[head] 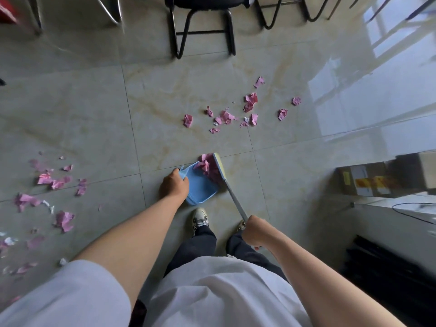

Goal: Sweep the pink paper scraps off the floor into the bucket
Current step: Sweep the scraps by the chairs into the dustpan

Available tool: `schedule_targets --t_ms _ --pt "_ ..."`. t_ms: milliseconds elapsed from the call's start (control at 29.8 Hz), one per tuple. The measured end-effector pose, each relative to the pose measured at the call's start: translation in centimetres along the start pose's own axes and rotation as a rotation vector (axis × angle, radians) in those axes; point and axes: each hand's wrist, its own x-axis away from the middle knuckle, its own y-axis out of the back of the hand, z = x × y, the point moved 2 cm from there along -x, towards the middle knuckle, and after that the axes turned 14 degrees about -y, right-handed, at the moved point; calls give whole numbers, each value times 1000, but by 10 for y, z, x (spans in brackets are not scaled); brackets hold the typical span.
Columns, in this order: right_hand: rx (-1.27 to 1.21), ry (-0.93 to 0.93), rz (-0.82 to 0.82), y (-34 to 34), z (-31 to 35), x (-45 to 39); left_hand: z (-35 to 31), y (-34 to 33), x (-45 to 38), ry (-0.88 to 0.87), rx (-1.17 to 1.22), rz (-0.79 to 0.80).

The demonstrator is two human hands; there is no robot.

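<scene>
Glossy pale floor tiles point(94, 109), marbled with faint tan veins and crossed by thin grout lines, mirror the window light at the right. On them, just ahead of the person's shoes, lies a light-blue plastic dustpan point(200, 185), a shallow rectangular tray with its open mouth turned up and to the right. The left hand point(174, 185) curls its fingers round the pan's near left rim. The right hand point(256, 230) is fisted tightly round a slim grey broom handle point(234, 199), whose long axis slants from that hand up and to the left to a narrow broom head point(219, 167) with a pale yellow edge. The head lies along the pan's mouth, pressing a wad of pink scraps point(208, 165) against it, partly inside the tray. Crumpled, torn pink paper scraps point(226, 116) lie scattered further ahead, well apart from the pan, and another loose spread point(63, 220) covers the tiles at the far left, mixed with a few white bits. Black tubular chair legs point(203, 31) stand at the top. Cardboard boxes point(377, 178) with yellow labels sit at the right.
</scene>
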Motion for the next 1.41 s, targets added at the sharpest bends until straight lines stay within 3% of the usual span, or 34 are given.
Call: schedule_targets --t_ms 369,671,1039,1174,1408 --pt "4 32 -86 9 -52 2 -3 -10 15 20 -18 -2" --pt "-111 8 -173 23 -44 -23 17 -11 44 18 7 -16" --pt "194 114 -101 -22 -19 -8 33 -7 60 75 -12 -12" --pt "99 118 -62 -9 -29 -2 23 -5 57 70 8 -36" --pt "54 152 -136 14 -40 10 32 -5 61 56 -5 -36"
